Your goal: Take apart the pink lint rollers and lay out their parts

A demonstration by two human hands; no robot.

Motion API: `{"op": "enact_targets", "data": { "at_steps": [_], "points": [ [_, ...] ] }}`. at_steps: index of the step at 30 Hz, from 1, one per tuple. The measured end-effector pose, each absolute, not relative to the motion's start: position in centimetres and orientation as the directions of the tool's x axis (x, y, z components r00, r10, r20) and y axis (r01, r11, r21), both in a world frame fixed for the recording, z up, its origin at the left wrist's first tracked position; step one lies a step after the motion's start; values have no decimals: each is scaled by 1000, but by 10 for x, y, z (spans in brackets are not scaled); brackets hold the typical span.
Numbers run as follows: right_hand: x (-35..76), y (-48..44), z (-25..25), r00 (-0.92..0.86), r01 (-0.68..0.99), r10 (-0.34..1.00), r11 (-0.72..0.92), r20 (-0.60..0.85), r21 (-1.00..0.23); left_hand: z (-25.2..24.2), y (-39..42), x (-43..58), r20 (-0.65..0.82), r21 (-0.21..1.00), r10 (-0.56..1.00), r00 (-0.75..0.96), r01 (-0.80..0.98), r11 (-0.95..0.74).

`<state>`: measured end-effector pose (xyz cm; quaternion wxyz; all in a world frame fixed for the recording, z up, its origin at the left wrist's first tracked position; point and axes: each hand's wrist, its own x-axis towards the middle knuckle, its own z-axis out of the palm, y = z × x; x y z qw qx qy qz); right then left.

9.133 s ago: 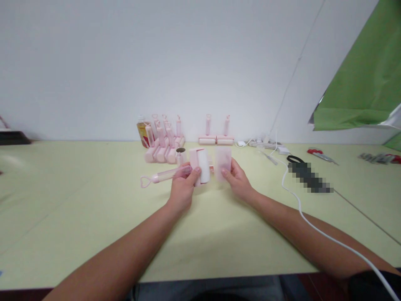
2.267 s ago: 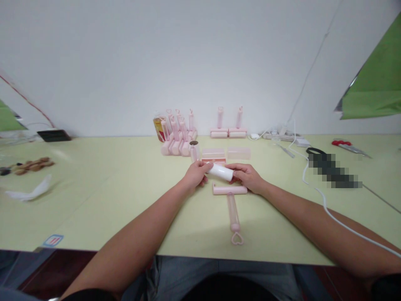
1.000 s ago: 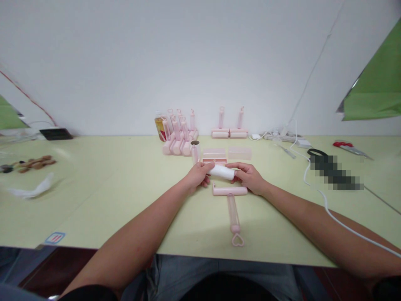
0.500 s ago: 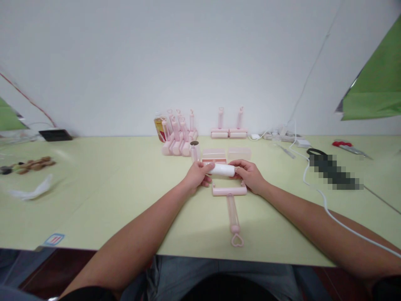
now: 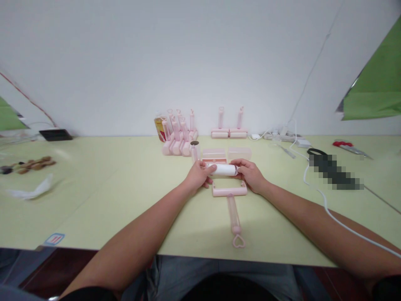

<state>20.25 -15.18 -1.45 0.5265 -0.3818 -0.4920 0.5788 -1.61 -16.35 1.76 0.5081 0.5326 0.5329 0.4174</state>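
Note:
A white roll [image 5: 224, 169] lies level between my two hands, above the table. My left hand [image 5: 198, 175] grips its left end, thumb on top. At the right end, the fingers of my right hand [image 5: 250, 174] pinch a clear end piece of the roll. Just below sits a pink roller frame [image 5: 229, 191] with its arms pointing away from me and no roll on it. Its clear pink handle [image 5: 233, 213] runs toward me and ends in a heart-shaped loop. Behind the roll are a pink part [image 5: 214, 160] and two clear covers [image 5: 239, 153].
Several pink rollers [image 5: 177, 146] and a bottle [image 5: 160, 127] stand at the back left of centre. Two more rollers [image 5: 219, 133] are against the wall. On the right are a white cable [image 5: 325, 202], a power strip [image 5: 283, 136] and red-handled scissors [image 5: 344, 144].
The white roll has shifted slightly to the right, and its clear right end piece shows more. Both hands have stayed nearly in place.

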Motion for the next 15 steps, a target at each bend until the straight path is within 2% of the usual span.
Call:
{"op": "enact_targets", "data": {
  "at_steps": [4,7,11,15],
  "points": [
    [202,-150,-17,-153,-239,985,37,75,-970,17,-163,-16,-73,988,994,80,143,61],
    [201,-145,-23,-115,-173,988,85,106,-981,17,-165,-17,-48,969,995,88,246,25],
    [204,-139,-33,-27,90,976,218,217,-972,20,-168,-22,-13,871,989,146,488,-61],
    [211,-137,-35,-9,332,942,319,335,-888,24,-170,-25,62,757,980,187,631,-168]
  ]
}}
